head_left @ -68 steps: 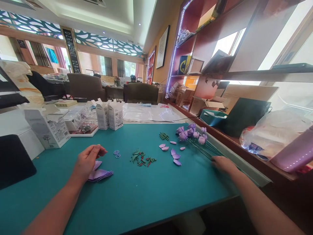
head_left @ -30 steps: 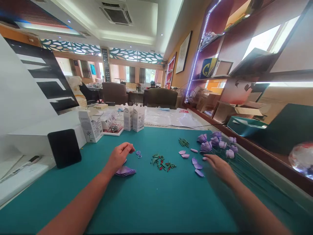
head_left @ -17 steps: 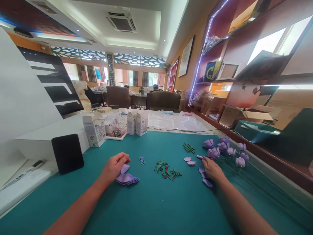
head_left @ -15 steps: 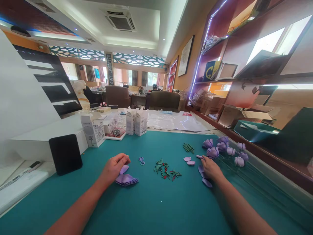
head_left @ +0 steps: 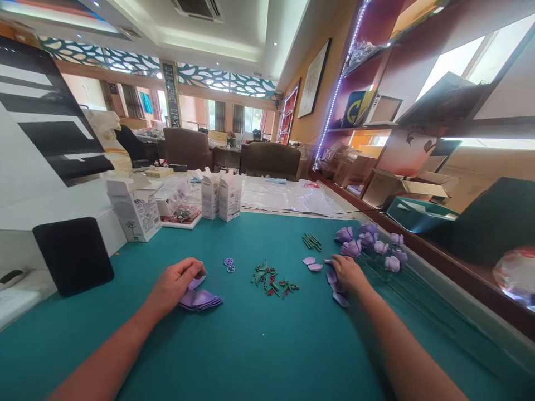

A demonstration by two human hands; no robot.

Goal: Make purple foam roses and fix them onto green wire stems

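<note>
My left hand (head_left: 179, 281) is closed in a pinch above the left part of the green mat, with a light purple petal (head_left: 197, 282) at its fingers. Just below it lies a fanned stack of purple petals (head_left: 203, 301). Over on the right, my right hand (head_left: 349, 274) has its fingers pressed together on the end of a purple petal (head_left: 328, 261). More purple petals (head_left: 340, 299) lie in a row beside that hand, partly covered by it. Two loose pale petals (head_left: 314, 268) rest left of its fingertips.
Small green leaf pieces with red bits (head_left: 271, 281) lie mid-mat, near two purple rings (head_left: 229, 265). Green sticks (head_left: 311, 241) and purple artificial roses (head_left: 351, 248) are at the right. White boxes (head_left: 229, 197) and a black panel (head_left: 74, 256) stand at the back and left.
The view has turned a little to the right and down, so everything sits further left and higher. Both hands stay by the same petals, with little movement of their own.
</note>
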